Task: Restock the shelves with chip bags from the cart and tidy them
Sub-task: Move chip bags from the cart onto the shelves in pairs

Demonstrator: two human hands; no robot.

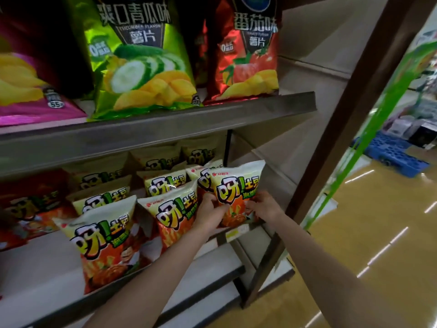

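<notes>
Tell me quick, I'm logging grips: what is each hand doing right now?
Left hand: closed on the left edge of the front right chip bag.
Right hand: closed on that same bag's lower right side.

Shop aisle, tiered metal shelves [165,124], rows of chip bags [142,67]

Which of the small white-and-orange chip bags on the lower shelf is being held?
The rightmost front bag, gripped by left hand and right hand; the others stand untouched.

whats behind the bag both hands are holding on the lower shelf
Behind the held bag stands another matching bag, with only its top corner showing. The rest of it, and anything deeper in that row, is covered.
</notes>
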